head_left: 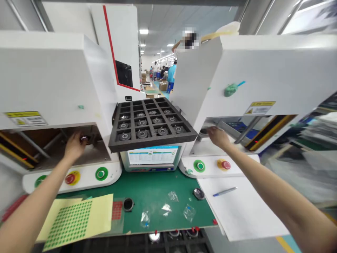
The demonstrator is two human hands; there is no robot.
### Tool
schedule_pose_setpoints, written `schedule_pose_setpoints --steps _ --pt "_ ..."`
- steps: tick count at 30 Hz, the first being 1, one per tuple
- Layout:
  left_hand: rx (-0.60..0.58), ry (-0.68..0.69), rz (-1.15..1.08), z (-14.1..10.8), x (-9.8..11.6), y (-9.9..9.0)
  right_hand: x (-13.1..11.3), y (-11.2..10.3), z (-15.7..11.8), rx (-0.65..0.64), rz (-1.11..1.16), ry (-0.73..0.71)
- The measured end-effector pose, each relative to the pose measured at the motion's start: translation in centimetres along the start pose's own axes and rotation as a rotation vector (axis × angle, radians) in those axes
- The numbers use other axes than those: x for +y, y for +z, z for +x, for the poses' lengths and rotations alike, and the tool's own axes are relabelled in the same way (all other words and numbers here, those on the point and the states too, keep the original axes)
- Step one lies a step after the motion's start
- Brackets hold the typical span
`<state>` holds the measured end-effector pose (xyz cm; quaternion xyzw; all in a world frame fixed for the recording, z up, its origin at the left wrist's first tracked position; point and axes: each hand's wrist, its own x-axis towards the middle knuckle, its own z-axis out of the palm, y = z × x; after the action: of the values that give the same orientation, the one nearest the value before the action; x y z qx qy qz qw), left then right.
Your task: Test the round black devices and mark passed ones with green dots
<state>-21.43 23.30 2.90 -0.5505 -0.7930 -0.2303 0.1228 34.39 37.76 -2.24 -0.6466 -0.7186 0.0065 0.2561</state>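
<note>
- Small dark round part (84, 138): held inside the opening of the left machine (47, 77), kinda blurry, so the details can't be made out
- Left hand (75, 144): the fingertips are closed on that part
- Dark round piece (203, 132): sat inside the right machine (252, 70), just beside the right hand (218, 136); the fingers are bunched together, but whether it's gripped can't be told
- Black grid tray (155, 139): tilted between the machines above the screen (151, 157), with round watch-like parts slotted in
- Green and red buttons can be seen on both machine fronts
- Green mat (155, 182): two watches are laid out on it, one (128, 204) near the yellow sheet (101, 216) with green dots, the other (198, 193) by the white paper (247, 214), plus crumpled clear plastic bits (189, 212)
- Blue pen (225, 192): left lying on the paper
- Lower tray (131, 244): partly seen below the mat's near edge, with more watches stored in it
</note>
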Motion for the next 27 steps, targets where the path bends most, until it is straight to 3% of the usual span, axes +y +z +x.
schedule_pose_setpoints --steps 3,6,9,12,15,20,23,27 --pt "-0.016 0.002 -0.08 -8.4 0.1 -0.3 -4.0 2.3 -7.8 -0.088 0.043 0.087" --pt "-0.282 0.143 -0.2 -16.9 2.4 1.8 -10.7 6.7 -14.7 -0.299 0.132 0.041" --pt "-0.511 0.263 -0.289 -21.5 4.7 4.2 -17.5 10.5 -17.9 -0.45 0.19 0.019" --pt "-0.624 0.283 -0.358 -22.4 5.6 5.6 -21.0 12.3 -18.0 -0.506 0.195 0.049" --pt "-0.677 0.244 -0.473 -22.0 5.5 5.9 -21.7 12.7 -17.7 -0.518 0.19 0.099" --pt "-0.552 -0.066 -0.756 -21.7 5.6 5.6 -21.8 12.4 -17.7 -0.522 0.218 0.185" --pt "-0.468 -0.306 -0.986 -22.4 6.6 4.3 -22.4 11.3 -17.6 -0.515 0.277 0.219" --pt "-0.426 -0.503 -1.273 -24.6 8.6 0.5 -23.2 8.1 -17.9 -0.485 0.438 0.209"
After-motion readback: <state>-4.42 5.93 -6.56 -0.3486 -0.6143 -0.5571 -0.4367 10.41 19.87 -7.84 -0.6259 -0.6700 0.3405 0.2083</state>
